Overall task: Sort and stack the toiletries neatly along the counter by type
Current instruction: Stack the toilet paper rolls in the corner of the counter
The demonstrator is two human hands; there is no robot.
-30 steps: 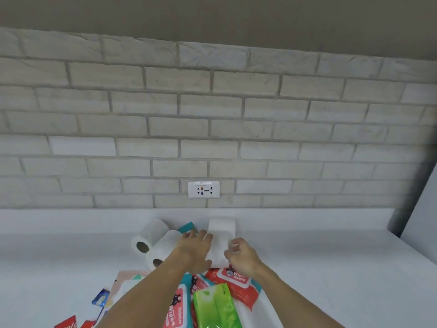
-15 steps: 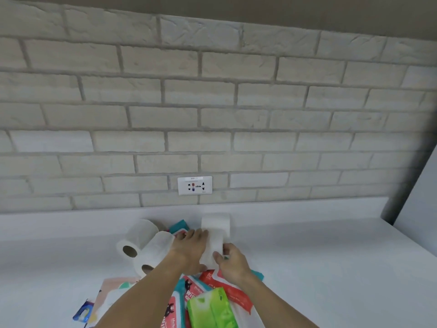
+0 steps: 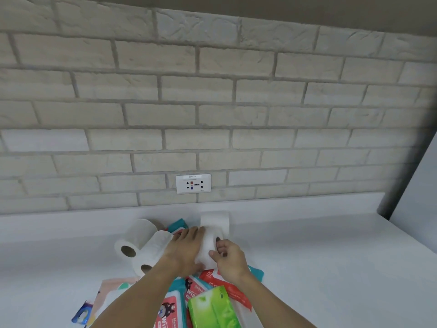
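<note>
- My left grip (image 3: 186,250) wraps the toilet roll (image 3: 208,245) from its left side, fingers laid over the top and thumb curled under it.
- My right grip (image 3: 230,260) pinches the same roll at its near right end, fingers curled close to the dark core hole.
- The held roll lies on its side between both grips, its far end pointing toward the wall. I cannot tell whether it rests on the pile below or is just off it.
- Just behind the grips an upright roll (image 3: 215,221) stands on the counter (image 3: 331,268), touching or nearly touching the held roll.
- Just left of my left grip lie two more rolls on their sides, the nearer roll (image 3: 153,254) against my wrist and the farther roll (image 3: 136,236) beside it, cores facing me.
- Behind my left grip a teal pack (image 3: 177,225) peeks out.
- Under and in front of the grips lies a heap of packs: a red wipes pack (image 3: 233,292) below my right wrist, a teal-and-red wipes pack (image 3: 170,308) between my forearms, and a green tissue pack (image 3: 212,308) on top, nearest me.
- Far left of my forearm lie a pale pink pack (image 3: 111,287) and a small blue packet (image 3: 81,312).
- On the brick wall (image 3: 212,91), beyond the grips, sits a white socket (image 3: 193,183).
</note>
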